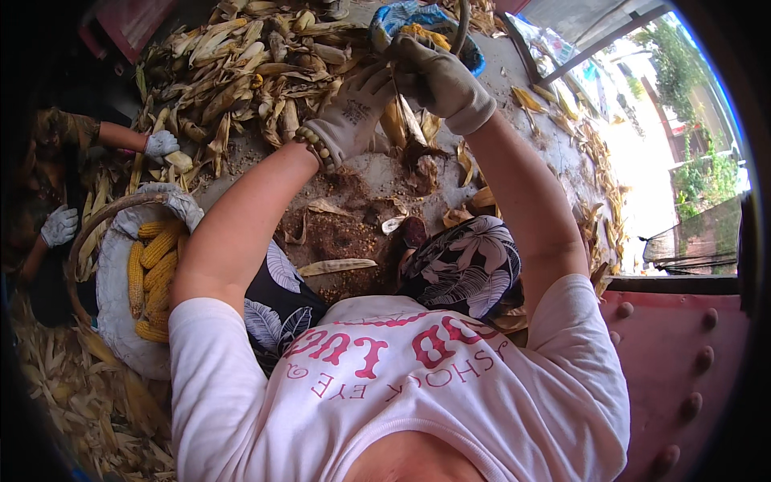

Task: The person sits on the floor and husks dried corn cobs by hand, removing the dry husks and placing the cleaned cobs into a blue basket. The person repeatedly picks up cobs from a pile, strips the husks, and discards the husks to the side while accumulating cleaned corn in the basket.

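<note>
My left hand [355, 111], in a pale work glove with a beaded bracelet at the wrist, reaches to the top centre. Beside it, my right hand [443, 78], also gloved, has its fingers curled in front of a blue-lined basket [380, 27] with yellow corn [429, 35] in it. Dry corn husks [409, 123] hang below the two hands, seemingly from between them. What each hand grips is hidden by the gloves. At the left stands a white-lined basket [114, 283] with a curved handle, holding several husked corn cobs [159, 247].
A heap of corn in dry husks [241, 72] lies at the upper left. A co-worker's gloved hand [161, 144] touches a cob there; their other glove [59, 226] is lower. Husk scraps and loose kernels [337, 241] litter the floor. A red studded panel [668, 373] stands at lower right.
</note>
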The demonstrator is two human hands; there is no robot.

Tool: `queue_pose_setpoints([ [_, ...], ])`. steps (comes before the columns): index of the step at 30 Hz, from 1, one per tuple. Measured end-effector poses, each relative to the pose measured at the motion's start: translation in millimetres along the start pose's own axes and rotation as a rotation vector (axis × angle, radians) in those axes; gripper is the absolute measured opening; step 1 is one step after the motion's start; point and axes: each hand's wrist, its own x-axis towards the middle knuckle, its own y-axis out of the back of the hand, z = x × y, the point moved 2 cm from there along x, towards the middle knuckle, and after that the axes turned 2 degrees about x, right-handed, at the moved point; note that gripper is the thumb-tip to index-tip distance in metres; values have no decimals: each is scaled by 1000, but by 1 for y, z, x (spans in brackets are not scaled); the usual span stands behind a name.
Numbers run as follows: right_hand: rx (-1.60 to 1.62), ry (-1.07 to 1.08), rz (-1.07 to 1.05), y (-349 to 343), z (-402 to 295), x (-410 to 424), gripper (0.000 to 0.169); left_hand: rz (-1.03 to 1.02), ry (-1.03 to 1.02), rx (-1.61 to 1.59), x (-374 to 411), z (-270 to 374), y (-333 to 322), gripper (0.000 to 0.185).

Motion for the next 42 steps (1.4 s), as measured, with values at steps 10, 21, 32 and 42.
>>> queue_pose_setpoints([
  [10, -147, 164, -112, -11, -37, -24, 26, 315, 218, -561, -1, -41, 8, 60],
  [21, 97, -33, 156, -25, 50, -27, 45, 732, 832, -835, -14, -111, -6, 33],
  [32, 661, 97, 384, 35, 90, 23, 47, 15, 1020, -1228, -15, -18, 1, 28],
  [42, -420, 52, -65, 9, 98, 4, 70, -58, 612, -758, -14, -61, -30, 36],
])
